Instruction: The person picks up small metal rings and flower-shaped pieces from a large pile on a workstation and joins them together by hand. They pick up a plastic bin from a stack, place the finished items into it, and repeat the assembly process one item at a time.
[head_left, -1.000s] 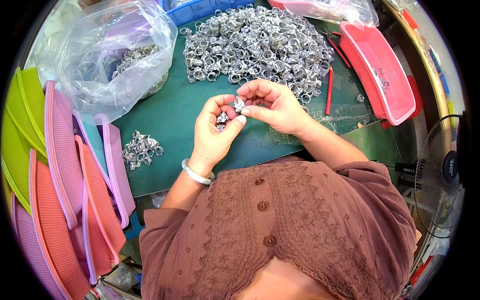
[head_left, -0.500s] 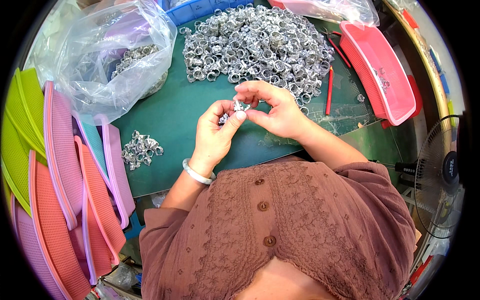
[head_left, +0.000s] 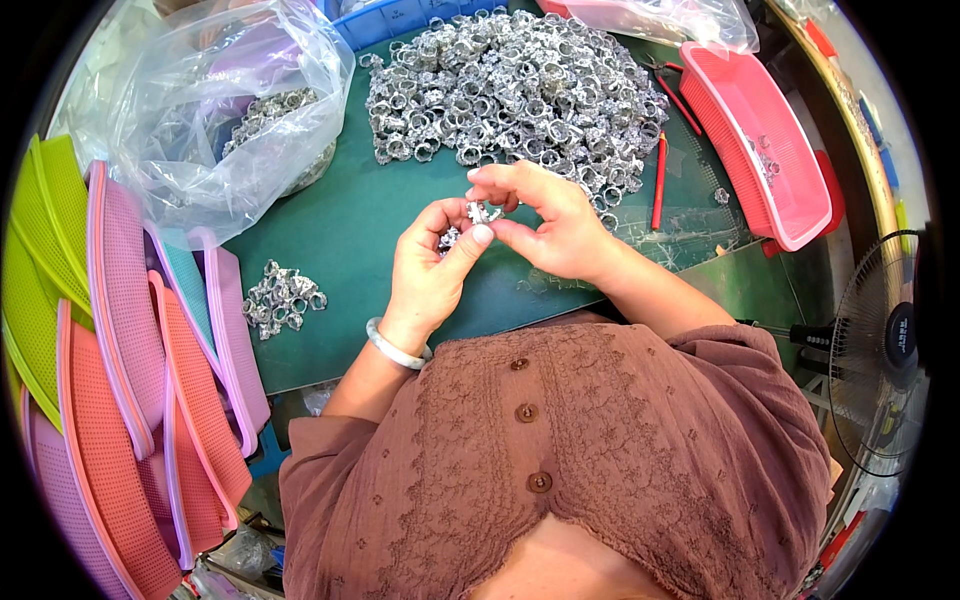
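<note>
Between the fingertips of both hands is a small silver ring. My left hand, with a pale bangle on its wrist, pinches the ring between thumb and fingers. More silver rings are partly hidden in that palm. From the other side my right hand grips the ring with thumb and curled fingers. Just beyond the hands a large heap of silver rings lies on the green table mat. A much smaller pile of rings lies to the left.
A clear plastic bag with rings stands at the far left, by stacked coloured baskets. Right of the heap are red-handled pliers, a red pen-like tool and a pink basket holding a few rings. A fan stands at right.
The ring has turned slightly between my fingertips, so its round opening shows a little differently. Both hands stay in nearly the same place.
</note>
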